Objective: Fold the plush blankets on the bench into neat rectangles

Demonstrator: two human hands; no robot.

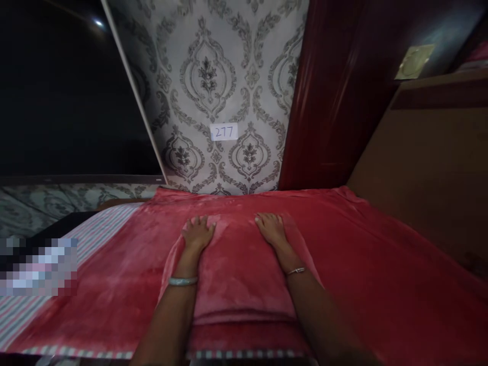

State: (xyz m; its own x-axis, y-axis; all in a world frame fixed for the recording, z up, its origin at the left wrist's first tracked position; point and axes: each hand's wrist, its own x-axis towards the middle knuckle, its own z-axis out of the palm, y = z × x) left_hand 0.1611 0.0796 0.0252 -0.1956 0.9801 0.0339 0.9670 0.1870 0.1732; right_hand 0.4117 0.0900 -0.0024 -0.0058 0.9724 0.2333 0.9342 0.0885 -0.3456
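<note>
A folded red plush piece of fabric [244,274] lies on a larger red plush cloth [381,274] spread over the surface. My left hand [197,234] rests flat near the folded piece's far left corner, fingers spread. At its far right corner my right hand [271,229] also lies flat, palm down, with the fingers stretched out. Neither hand grips anything. A fold line crosses the near end of the piece, between my forearms. A pale bangle circles my left wrist, a thin metal one my right.
Under the red cloth shows a striped cloth [110,221] on the left. Behind stands a patterned wall [236,86] with a paper label [224,131] reading 277. A large dark screen [68,96] is at left, a brown panel [430,168] at right. A blurred-out item lies far left.
</note>
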